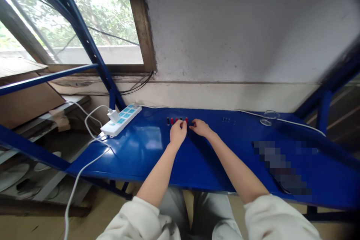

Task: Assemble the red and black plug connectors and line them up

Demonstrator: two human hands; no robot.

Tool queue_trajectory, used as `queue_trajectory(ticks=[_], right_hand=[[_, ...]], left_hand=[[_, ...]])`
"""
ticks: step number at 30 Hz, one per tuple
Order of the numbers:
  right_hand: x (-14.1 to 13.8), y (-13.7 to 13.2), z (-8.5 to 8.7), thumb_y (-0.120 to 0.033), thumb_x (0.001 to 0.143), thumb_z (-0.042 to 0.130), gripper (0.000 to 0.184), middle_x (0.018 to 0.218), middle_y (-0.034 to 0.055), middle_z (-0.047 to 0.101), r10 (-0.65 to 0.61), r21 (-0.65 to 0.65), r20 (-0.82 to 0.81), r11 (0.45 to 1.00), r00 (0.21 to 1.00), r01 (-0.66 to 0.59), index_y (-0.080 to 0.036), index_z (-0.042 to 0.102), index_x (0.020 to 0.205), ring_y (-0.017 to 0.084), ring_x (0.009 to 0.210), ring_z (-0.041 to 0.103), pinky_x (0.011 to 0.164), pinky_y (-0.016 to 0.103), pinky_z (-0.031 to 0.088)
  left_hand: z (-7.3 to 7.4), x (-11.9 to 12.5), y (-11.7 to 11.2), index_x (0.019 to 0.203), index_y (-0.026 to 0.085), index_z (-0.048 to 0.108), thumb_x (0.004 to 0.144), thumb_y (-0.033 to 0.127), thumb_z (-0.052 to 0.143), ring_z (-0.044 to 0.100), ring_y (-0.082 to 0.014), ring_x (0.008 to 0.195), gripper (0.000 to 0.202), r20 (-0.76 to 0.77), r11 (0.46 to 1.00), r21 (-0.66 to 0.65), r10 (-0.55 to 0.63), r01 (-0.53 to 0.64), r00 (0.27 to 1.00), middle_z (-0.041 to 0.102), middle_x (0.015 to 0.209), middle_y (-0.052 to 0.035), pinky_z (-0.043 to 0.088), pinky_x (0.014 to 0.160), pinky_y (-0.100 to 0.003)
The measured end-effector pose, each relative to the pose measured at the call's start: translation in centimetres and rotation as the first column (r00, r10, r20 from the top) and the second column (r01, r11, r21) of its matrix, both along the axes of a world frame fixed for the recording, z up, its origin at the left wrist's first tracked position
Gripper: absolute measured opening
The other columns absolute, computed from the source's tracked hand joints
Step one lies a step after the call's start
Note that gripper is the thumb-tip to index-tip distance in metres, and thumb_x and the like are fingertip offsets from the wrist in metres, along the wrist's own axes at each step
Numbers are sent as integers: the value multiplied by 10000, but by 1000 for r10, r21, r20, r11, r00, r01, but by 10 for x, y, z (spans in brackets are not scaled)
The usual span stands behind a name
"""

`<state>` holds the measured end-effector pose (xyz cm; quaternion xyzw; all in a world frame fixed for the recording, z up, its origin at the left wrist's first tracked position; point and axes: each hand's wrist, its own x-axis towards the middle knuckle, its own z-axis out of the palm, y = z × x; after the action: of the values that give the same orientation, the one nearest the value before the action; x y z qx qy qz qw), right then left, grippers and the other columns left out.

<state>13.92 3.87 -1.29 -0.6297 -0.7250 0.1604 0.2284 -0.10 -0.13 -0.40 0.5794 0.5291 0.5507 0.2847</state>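
Note:
Near the back of the blue table stands a short row of small red and black pieces, with a black piece (168, 121) at its left end and a red piece (172, 120) beside it. My left hand (178, 132) is at the row, covering part of it, its thumb and fingers pinched together beside the red piece (186, 120) at the right end. Just right of the row, my right hand (200, 127) has its fingers curled in to the thumb. Whatever either hand pinches is too small to make out.
A white power strip (120, 120) with a plugged-in adapter lies on the left, its cable hanging over the front edge. Small metal bits (228, 120) and a clear round container (266, 122) sit right of my hands. A pixelated dark object (281, 165) is at front right. Blue posts (324, 114) flank the table (135, 161).

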Motion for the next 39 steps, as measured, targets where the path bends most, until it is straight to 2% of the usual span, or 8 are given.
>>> queue_trajectory(ticks=[3, 6, 9, 16, 23, 30, 39], right_hand=[[16, -14, 2, -319, 713, 571, 187, 807, 81, 638, 10, 77, -113, 997, 994, -2, -195, 607, 847, 200, 732, 586, 627, 302, 411], [26, -30, -1, -298, 764, 482, 173, 786, 63, 639, -17, 219, -270, 973, 963, 78, -198, 601, 840, 179, 712, 587, 647, 299, 429], [28, -41, -7, -301, 791, 422, 211, 759, 54, 635, -15, 293, -342, 948, 940, 122, -196, 596, 846, 176, 691, 588, 640, 299, 441], [27, -42, -11, -291, 797, 404, 236, 782, 58, 638, 14, 352, -320, 930, 947, 105, -192, 597, 888, 179, 690, 593, 638, 302, 451], [28, -42, -13, -268, 798, 400, 236, 807, 61, 641, 32, 359, -304, 929, 952, 83, -186, 595, 902, 176, 717, 598, 654, 293, 455], [28, -41, -14, -255, 796, 406, 232, 806, 60, 641, 43, 354, -286, 933, 957, 64, -180, 595, 907, 174, 720, 596, 651, 285, 458], [28, -42, -13, -243, 793, 411, 233, 826, 66, 644, 47, 340, -283, 939, 958, 54, -184, 596, 920, 176, 730, 599, 649, 287, 458]], left_hand=[[-6, 6, -7, 595, 203, 560, 722, 297, 549, 514, -148, 548, 159, -257, 991, 55, -104, 122, 961, 552, 561, -20, 354, 557, -235], [-11, 11, -11, 602, 209, 562, 736, 265, 539, 524, -157, 555, 148, -382, 980, 86, -132, 177, 915, 558, 583, -30, 353, 551, -232], [-13, 11, -11, 616, 209, 567, 742, 251, 534, 531, -164, 562, 137, -403, 987, 80, -96, 139, 910, 557, 589, -33, 352, 569, -234], [-16, 10, -10, 644, 208, 589, 758, 261, 512, 534, -171, 575, 148, -386, 993, 74, -59, 95, 921, 559, 592, -38, 351, 598, -242], [-13, 11, -12, 707, 198, 609, 808, 263, 441, 551, -170, 563, 206, -576, 988, 119, -9, 95, 817, 582, 612, -50, 348, 552, -236], [-6, 11, -15, 794, 188, 599, 852, 297, 350, 576, -158, 674, 278, -710, 996, -9, -67, 87, 701, 622, 730, -51, 349, 565, -222], [-7, 12, -15, 802, 186, 595, 855, 293, 344, 573, -154, 665, 277, -725, 995, 25, -47, 94, 687, 626, 735, -49, 327, 543, -222]])
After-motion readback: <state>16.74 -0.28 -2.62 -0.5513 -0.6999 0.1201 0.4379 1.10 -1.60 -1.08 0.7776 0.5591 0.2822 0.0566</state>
